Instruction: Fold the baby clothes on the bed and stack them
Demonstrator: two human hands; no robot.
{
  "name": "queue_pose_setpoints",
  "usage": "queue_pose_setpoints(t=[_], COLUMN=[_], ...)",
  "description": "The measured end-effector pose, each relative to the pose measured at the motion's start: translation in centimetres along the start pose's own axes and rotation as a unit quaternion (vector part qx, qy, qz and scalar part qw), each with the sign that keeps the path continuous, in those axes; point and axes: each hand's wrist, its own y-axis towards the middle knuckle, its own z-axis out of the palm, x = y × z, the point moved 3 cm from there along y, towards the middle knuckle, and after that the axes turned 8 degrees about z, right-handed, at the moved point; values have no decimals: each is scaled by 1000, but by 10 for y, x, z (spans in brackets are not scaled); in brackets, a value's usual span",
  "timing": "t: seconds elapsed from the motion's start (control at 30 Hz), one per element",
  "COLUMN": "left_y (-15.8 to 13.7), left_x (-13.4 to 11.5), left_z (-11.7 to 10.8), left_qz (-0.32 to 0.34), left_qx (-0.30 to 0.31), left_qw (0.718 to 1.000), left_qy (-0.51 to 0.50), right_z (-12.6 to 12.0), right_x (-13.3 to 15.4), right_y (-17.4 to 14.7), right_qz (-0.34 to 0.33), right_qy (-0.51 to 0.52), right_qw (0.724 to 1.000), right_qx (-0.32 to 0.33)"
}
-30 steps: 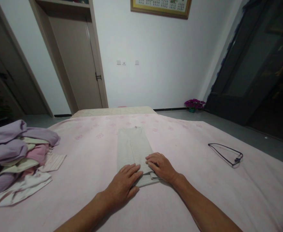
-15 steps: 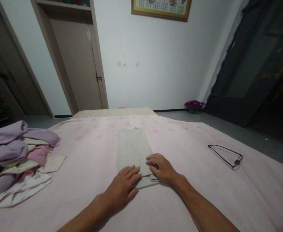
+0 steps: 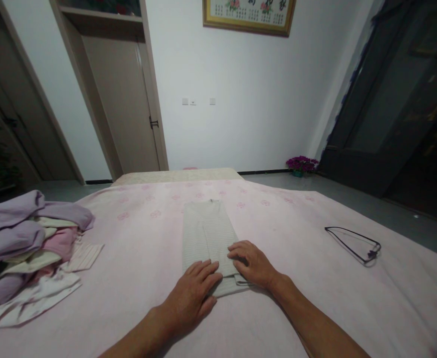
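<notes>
On the left of the pink cover (image 3: 289,278), the clothes pile (image 3: 13,233) could slump if nudged. Mid-cover, the left hand (image 3: 194,292) lies flat, fingers extended, on the folded garment (image 3: 208,233) — uneven pressure could skew its layers. The right hand (image 3: 253,263) rests loosely curled — pinching cannot be confirmed; dragging could loosen the fold.

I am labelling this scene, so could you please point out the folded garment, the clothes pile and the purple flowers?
Folded garment (image 3: 211,238): head view, middle of its upward face.
Clothes pile (image 3: 26,242): head view, a lilac fold near its centre.
Purple flowers (image 3: 301,163): head view, middle of the blossoms.
</notes>
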Motion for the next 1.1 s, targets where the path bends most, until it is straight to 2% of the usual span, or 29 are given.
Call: queue_pose_setpoints(t=[0.13,0.23,0.3,0.37,0.43,0.5,0.57,0.8,0.97,1.1], left_y=[-3,-8,-14,-22,-31,-38,-42,-39,-39,-43], left_x=[1,8,19,35,51,62,66,54,52,53], left_z=[0,-9,-19,-30,-37,-41,-41,-45,-46,-41], left_qz=[15,19,-11,-73,-136,-165,-166,-85,-47,-31], left_qx=[-24,-79,-130,-175,-195,-187,-165,-76,-77,-70], left_qw=[1000,997,991,982,971,968,971,986,986,991], left_qy=[-7,3,12,11,-4,-30,-54,-122,-138,-113], right_z=[1,-1,-5,-9,-13,-16,-19,-31,-32,-29], right_x=[-4,-10,-14,-20,-26,-30,-33,-33,-33,-31], right_y=[-1,0,0,0,0,-1,-1,-1,0,-2], right_qz=[19,46,77,114,147,160,152,91,88,58], right_qy=[19,22,12,-4,-35,-73,-93,-37,-27,-24], right_qw=[1000,998,996,992,987,984,984,993,993,996], right_qx=[-7,-32,-49,-58,-55,-40,-20,67,80,67])
